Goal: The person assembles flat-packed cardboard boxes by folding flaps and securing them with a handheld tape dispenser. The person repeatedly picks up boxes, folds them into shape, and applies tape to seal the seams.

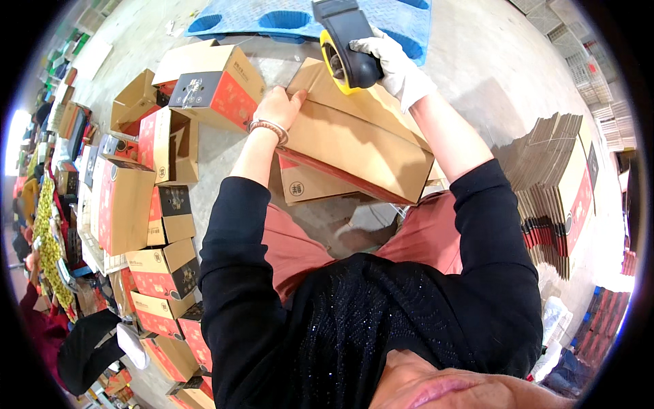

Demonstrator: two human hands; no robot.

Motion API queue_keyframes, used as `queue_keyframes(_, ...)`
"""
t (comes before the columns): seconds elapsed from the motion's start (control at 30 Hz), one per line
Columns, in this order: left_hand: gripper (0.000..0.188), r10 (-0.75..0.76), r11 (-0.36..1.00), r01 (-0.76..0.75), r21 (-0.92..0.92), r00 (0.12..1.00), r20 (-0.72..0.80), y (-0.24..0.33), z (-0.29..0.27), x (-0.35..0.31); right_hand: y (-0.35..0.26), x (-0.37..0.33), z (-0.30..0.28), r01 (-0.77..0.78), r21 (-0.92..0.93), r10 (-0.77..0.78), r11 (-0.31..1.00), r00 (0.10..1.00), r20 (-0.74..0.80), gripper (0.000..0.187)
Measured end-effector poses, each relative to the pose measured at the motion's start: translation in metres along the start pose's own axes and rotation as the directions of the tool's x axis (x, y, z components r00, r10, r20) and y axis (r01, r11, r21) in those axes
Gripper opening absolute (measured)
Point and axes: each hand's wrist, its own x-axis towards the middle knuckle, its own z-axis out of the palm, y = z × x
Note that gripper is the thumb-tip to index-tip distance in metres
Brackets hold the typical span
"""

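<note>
A brown cardboard box (354,146) rests bottom-up across my knees, its flaps folded shut. My left hand (278,108), bare with a bead bracelet at the wrist, presses flat on the box's left edge. My right hand (395,65), in a white glove, grips a black tape dispenser (347,41) with a yellow tape roll, held against the far end of the box. My black sleeves and pink trousers fill the lower middle of the view.
Several assembled red, black and brown boxes (204,85) lie on the concrete floor to the left. A stack of flat folded cartons (555,184) stands at the right. A blue plastic pallet (286,17) lies ahead. Another person (41,320) crouches at far left.
</note>
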Motion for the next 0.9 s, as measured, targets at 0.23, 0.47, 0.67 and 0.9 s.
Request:
queue_keyframes(0.23,0.055,0.013,1.000,-0.013,0.018,1.000,0.017,-0.001,0.005,0.004,-0.049,-0.054,0.025,-0.125,-0.240,0.128,0.963,0.992,-0.001,0.034)
queue_keyframes(0.47,0.051,0.157,0.984,-0.166,-0.056,0.978,-0.138,-0.027,0.032,0.010,-0.015,-0.075,0.031,-0.240,-0.430,0.252,0.870,0.967,-0.030,0.046)
queue_keyframes(0.67,0.036,0.230,0.134,0.049,-0.990,0.970,0.079,0.027,-0.044,-0.031,-0.022,-0.076,0.024,-0.312,-0.410,0.343,0.857,0.939,0.001,0.049)
queue_keyframes(0.9,0.024,0.304,0.335,0.110,-0.936,0.928,0.218,0.042,-0.067,-0.030,-0.025,-0.078,0.025,-0.243,-0.492,0.304,0.836,0.952,0.046,0.057)
